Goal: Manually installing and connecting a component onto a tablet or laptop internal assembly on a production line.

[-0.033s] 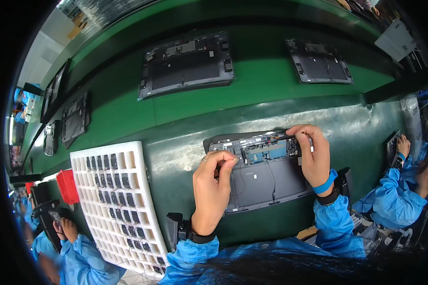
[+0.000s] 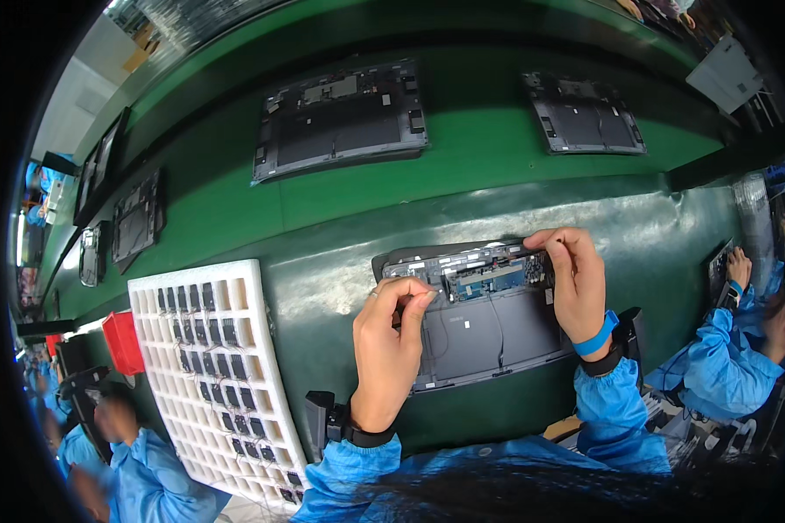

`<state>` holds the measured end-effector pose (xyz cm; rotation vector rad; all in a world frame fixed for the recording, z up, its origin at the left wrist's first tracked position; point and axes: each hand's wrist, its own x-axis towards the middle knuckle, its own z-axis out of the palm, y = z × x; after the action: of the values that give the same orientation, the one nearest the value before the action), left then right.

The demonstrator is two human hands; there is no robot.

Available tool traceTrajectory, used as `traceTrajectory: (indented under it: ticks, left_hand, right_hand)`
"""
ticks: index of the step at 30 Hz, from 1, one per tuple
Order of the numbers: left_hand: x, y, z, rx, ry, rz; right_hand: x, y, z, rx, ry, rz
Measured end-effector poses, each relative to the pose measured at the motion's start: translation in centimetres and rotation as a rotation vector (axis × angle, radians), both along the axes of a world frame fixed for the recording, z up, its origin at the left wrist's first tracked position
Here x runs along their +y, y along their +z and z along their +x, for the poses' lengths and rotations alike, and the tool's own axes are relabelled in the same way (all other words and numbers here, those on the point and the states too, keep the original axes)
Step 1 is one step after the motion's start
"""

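An opened laptop base (image 2: 528, 336) lies on the bench in front of me, dark grey, with a blue circuit board (image 2: 508, 277) along its far part. Over its left side, my left hand (image 2: 385, 344) has thumb and index finger pinched together; whatever is between the tips is too small to name. A thin dark wire curves below those fingertips. My right hand (image 2: 577, 283) is at the far right edge, index finger and thumb bent close together near the rim. Anything in that grip is hidden.
A white foam tray (image 2: 281, 410) with rows of small black parts on thin wires stands at my left, beside a red bin (image 2: 124, 343). More opened laptop bases (image 2: 344, 131) lie on the green surface beyond. Co-workers in blue sleeves (image 2: 715, 362) sit on both sides.
My hands stay almost in place, with the right thumb and fingers shifting slightly at the laptop's far edge. The co-worker at the left has moved.
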<state>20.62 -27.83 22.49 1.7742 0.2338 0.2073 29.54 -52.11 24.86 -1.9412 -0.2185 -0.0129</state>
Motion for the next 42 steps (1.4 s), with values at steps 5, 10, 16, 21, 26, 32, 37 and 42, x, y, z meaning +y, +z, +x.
traceTrajectory:
  ticks: [5,10,16,21,26,32,37,42]
  left_hand:
    - [0.0,0.0,-0.2,-0.004,-0.001,0.036]
    - [-0.2,0.2,0.3,-0.035,-0.020,0.106]
    - [-0.2,1.8,0.4,-0.182,-0.123,0.300]
    - [-0.8,2.7,-0.3,-0.015,-0.182,0.166]
    - [-1.2,2.6,-0.1,0.059,-0.176,0.094]
    - [-1.6,2.9,0.2,0.106,-0.196,0.135]
    - [-1.6,2.7,0.3,0.122,-0.188,0.127]
    - [-2.1,2.4,0.3,0.164,-0.105,0.041]
  right_hand:
    - [0.6,0.8,-0.2,-0.033,0.134,-0.212]
    - [0.8,-0.1,0.9,-0.116,0.252,-0.445]
    - [-1.1,-0.2,0.3,0.152,0.198,-0.094]
    - [-1.2,-0.7,-0.1,0.134,0.187,-0.051]
    - [-1.5,-0.6,0.2,0.088,0.212,-0.078]
    - [-1.9,-0.8,0.4,0.008,0.226,-0.123]
    - [-1.8,-0.6,0.3,0.039,0.221,-0.103]
    - [-2.0,-0.7,0.4,0.042,0.226,-0.102]
